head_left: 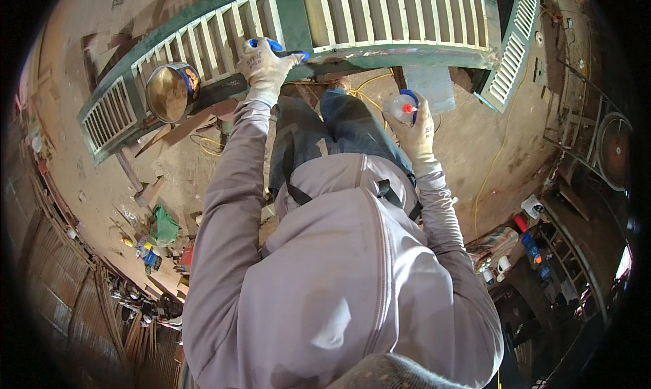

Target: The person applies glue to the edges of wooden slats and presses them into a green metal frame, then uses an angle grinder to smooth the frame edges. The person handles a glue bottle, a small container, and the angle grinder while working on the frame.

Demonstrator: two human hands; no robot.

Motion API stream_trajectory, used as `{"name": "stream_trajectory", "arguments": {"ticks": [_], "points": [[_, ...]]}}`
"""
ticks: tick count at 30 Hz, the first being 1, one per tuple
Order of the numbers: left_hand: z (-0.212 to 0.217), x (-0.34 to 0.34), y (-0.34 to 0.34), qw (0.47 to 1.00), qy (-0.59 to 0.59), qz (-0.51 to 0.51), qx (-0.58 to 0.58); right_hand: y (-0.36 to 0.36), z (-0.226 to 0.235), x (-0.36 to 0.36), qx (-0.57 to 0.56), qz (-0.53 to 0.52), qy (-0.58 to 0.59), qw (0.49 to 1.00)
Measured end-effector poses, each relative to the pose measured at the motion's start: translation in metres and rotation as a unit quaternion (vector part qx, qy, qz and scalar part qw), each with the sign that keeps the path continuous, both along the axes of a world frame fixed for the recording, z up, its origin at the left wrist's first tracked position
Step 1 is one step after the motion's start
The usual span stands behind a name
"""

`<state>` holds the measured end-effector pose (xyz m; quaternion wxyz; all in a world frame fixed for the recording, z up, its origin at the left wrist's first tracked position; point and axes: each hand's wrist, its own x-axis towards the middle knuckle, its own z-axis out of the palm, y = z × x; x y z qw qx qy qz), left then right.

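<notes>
Your right hand [419, 133], right of center: fingers clamped around a clear red-tipped bottle [394, 106], just below the green louvred panel [292, 13] spanning top of frame. Your left hand [263, 65], upper center, is at the panel's lower edge; can't tell if its fingers grip. Round can [166, 97] upper left, overlapping the panel.

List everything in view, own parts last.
Louvred panels: 2, green and whitish, top and upper right
Can: 1, brown and blue, upper left
Bottle: 1, whitish, red tip, right of centre
Flat sheet: 1, bluish, right of bottle
Cords: uncountable, yellow, floor
Crumpled item: 1, green, left floor
Disc: 1, brown, right edge
Small clutter: uncountable, mixed, sides
Jacket: 1, grey, centre
Trousers: 1, blue, centre
Left hand: 1, white-gloved, at panel
Right hand: 1, white-gloved, round bottle
</notes>
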<state>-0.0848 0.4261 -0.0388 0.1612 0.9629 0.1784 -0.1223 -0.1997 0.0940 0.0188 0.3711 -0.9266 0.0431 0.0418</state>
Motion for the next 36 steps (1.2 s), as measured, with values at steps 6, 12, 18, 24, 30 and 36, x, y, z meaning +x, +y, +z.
{"name": "stream_trajectory", "arguments": {"ticks": [6, 12, 18, 24, 30, 36], "points": [[-0.02, 0.0, 0.002, 0.999, -0.035, 0.032, 0.009, 0.011, 0.001, 0.002, 0.03, 0.007, 0.023, 0.999], [-0.02, -0.031, 0.015, 0.989, -0.118, -0.078, 0.034, 0.025, 0.001, -0.002, 0.031, -0.002, 0.026, 0.999], [-0.003, -0.074, 0.001, 0.944, -0.156, -0.261, 0.129, 0.032, 0.005, -0.01, 0.028, -0.008, 0.05, 0.998], [0.005, -0.059, 0.0, 0.951, -0.036, -0.264, 0.159, 0.038, 0.007, -0.006, 0.024, -0.008, 0.031, 0.999], [-0.012, -0.071, 0.01, 0.945, -0.085, -0.288, 0.127, 0.041, 0.003, -0.009, 0.029, -0.025, 0.046, 0.998], [-0.011, -0.076, 0.004, 0.939, -0.04, -0.311, 0.143, 0.052, 0.004, -0.012, 0.026, -0.028, 0.052, 0.998]]}}
